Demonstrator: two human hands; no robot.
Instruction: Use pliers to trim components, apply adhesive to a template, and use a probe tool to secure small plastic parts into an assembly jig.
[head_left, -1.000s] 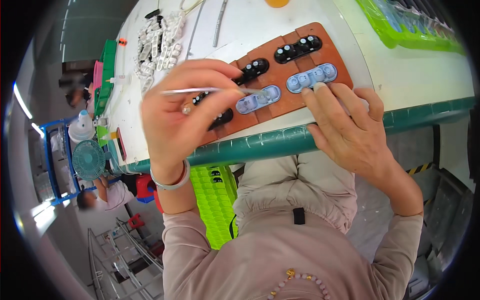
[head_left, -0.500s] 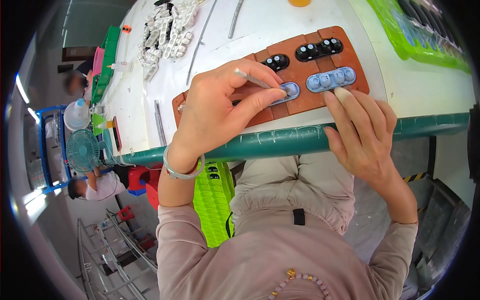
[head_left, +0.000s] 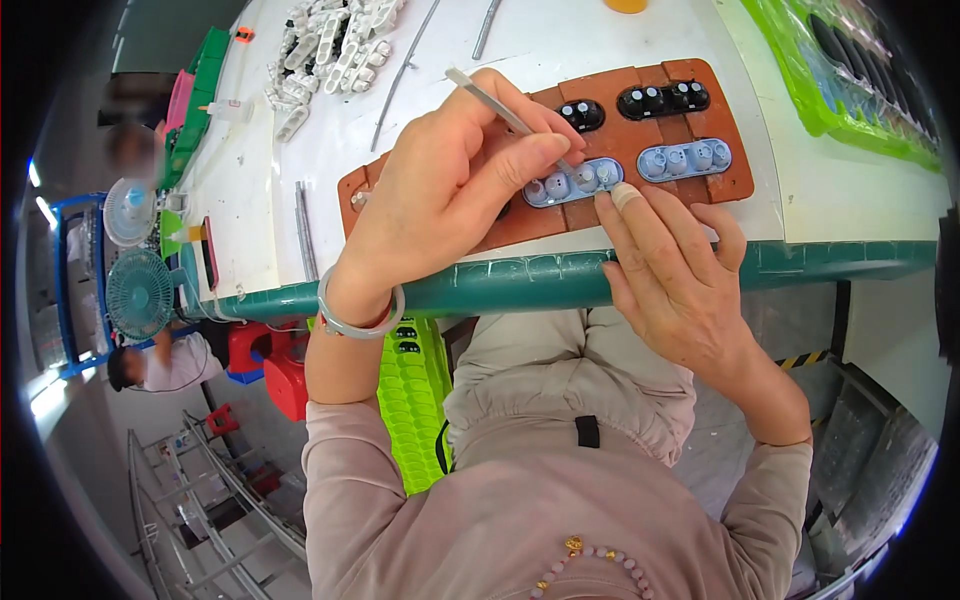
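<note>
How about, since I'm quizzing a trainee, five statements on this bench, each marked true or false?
1. The left hand holds a thin tool. True.
2. The right hand grips a black piece. False: its fingertips are at the edge of the left blue piece.
3. Two blue pieces show on the mat. True.
4. The white parts lie right of the mat. False: they lie beyond its left end.
5. A bangle circles the left wrist. True.
</note>
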